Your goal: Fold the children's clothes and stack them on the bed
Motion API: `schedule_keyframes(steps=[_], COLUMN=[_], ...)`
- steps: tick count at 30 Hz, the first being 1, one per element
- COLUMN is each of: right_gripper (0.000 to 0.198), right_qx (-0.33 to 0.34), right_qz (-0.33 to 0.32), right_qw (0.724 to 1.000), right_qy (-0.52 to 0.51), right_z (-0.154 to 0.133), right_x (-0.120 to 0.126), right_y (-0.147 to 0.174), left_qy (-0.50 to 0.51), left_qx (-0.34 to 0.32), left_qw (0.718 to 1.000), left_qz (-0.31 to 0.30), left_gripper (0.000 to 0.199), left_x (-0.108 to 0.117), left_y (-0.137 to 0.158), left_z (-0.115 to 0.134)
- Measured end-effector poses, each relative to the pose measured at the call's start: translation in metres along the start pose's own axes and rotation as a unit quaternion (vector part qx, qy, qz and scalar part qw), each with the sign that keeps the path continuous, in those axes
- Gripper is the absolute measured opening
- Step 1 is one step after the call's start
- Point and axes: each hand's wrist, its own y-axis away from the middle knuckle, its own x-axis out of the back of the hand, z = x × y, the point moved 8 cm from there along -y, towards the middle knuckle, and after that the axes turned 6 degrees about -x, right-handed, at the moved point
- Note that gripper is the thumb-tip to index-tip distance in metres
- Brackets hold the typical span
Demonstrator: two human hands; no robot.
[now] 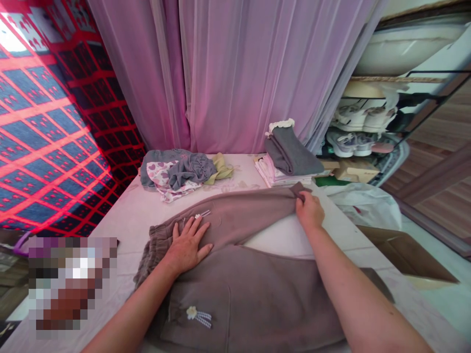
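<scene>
Brown trousers [272, 279] lie spread across the table, their gathered waistband toward the left and both legs stretching right. A flower with a checked ribbon decorates each pocket. My left hand [189, 243] rests flat near the waist of the far leg, fingers spread. At the far leg's cuff, my right hand [309, 211] pinches the fabric between thumb and fingers. The near leg passes under my right forearm, which hides part of it.
Crumpled clothes [176, 171] lie at the table's back left. Folded clothes [290, 152] are stacked at the back right. A pink curtain [235, 73] hangs behind. On the right stand a shoe rack [368, 127] and a cardboard box [401, 252].
</scene>
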Motion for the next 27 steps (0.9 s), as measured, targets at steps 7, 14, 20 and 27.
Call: schedule_keyframes(steps=[7, 14, 20, 27], right_gripper=[0.05, 0.038, 0.038, 0.043], right_qx=[-0.02, 0.12, 0.219, 0.111], right_qz=[-0.089, -0.157, -0.152, -0.092], right_qw=[0.992, 0.98, 0.963, 0.987], right_qy=[0.082, 0.012, -0.051, 0.069], right_z=[0.011, 0.004, 0.007, 0.09], right_x=[-0.015, -0.013, 0.005, 0.042], right_y=[-0.004, 0.041, 0.105, 0.089], left_qy=[-0.005, 0.0, 0.026, 0.044], left_qx=[0.0, 0.005, -0.047, 0.207], left_qw=[1.0, 1.0, 0.998, 0.972], left_qz=[-0.008, -0.016, 0.043, 0.1], left_gripper=[0.06, 0.059, 0.049, 0.061], left_x=[-0.002, -0.002, 0.024, 0.059], left_y=[-0.001, -0.002, 0.009, 0.055], left_z=[0.0, 0.001, 0.004, -0.104])
